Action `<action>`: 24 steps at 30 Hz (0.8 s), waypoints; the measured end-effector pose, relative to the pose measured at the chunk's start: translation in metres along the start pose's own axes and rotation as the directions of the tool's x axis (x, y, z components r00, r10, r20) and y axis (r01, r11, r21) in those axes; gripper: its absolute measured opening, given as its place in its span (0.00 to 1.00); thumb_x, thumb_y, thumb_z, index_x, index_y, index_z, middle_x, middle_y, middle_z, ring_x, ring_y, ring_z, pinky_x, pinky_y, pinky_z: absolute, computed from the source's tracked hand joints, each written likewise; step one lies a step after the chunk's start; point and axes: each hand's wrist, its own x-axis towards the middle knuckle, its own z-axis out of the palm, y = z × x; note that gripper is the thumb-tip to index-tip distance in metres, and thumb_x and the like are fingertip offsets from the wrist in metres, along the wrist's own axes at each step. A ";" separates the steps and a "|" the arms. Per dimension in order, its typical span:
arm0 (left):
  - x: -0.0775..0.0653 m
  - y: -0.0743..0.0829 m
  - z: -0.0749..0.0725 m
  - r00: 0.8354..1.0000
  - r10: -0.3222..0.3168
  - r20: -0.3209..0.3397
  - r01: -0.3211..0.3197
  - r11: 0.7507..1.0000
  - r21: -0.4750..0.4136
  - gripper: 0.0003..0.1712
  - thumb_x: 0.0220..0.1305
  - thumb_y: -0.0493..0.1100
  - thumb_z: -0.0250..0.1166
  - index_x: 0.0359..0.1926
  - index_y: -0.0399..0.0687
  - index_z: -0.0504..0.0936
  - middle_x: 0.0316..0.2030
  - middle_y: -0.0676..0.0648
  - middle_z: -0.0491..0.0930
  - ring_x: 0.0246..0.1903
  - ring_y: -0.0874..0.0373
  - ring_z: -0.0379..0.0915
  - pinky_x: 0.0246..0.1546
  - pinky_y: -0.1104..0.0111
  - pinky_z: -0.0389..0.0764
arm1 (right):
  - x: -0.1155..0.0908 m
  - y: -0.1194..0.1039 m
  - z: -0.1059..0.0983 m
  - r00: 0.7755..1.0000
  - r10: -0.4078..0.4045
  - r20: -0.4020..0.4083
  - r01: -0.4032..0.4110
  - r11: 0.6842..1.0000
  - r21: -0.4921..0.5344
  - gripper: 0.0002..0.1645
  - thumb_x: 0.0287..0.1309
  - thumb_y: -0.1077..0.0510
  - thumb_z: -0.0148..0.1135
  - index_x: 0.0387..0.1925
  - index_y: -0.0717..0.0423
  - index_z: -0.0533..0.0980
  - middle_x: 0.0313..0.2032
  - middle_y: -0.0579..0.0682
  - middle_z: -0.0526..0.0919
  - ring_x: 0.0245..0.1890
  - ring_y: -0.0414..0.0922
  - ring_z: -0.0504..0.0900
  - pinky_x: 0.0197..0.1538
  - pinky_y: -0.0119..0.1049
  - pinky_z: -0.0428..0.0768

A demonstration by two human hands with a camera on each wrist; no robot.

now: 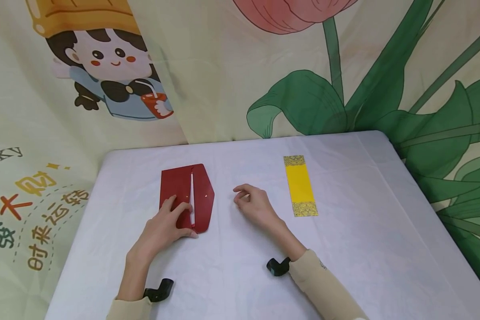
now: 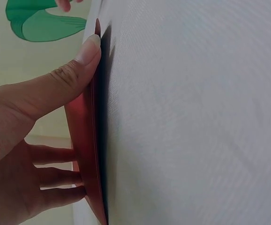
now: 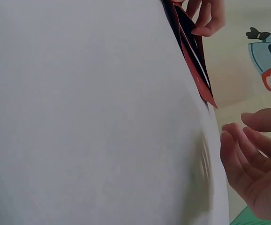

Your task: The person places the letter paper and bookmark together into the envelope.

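A flat red envelope [image 1: 204,200] with a pointed flap lies at the left of the table, a narrow white slit running along the base of the flap. My left hand [image 1: 162,229] holds it: the fingers [image 2: 60,178] press on its upper face, and the thumb lies along the near edge. From the right wrist view, the mouth of the envelope [image 3: 196,61] gapes a little, dark inside. Over the table just right of the envelope, my right hand [image 1: 256,204] has loosely bent fingers [image 3: 229,150] with nothing between them, and casts a shadow on the cloth.
A yellow paper strip [image 1: 301,184] with patterned gold ends lies right of my right hand. White cloth [image 1: 364,249] covers the table. A printed curtain [image 1: 208,89] hangs behind its far edge. Black wrist cameras [image 1: 159,291] stick out at both cuffs.
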 end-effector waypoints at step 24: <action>0.001 -0.001 0.002 1.000 0.006 -0.007 -0.006 1.000 0.005 0.39 0.49 0.57 0.82 0.60 0.57 0.76 0.73 0.28 0.56 0.69 0.27 0.58 0.53 0.31 0.77 | -0.030 0.036 -0.074 0.974 0.050 -0.220 -0.104 0.965 -0.242 0.16 0.64 0.59 0.69 0.52 0.57 0.82 0.36 0.50 0.86 0.33 0.45 0.81 0.37 0.36 0.79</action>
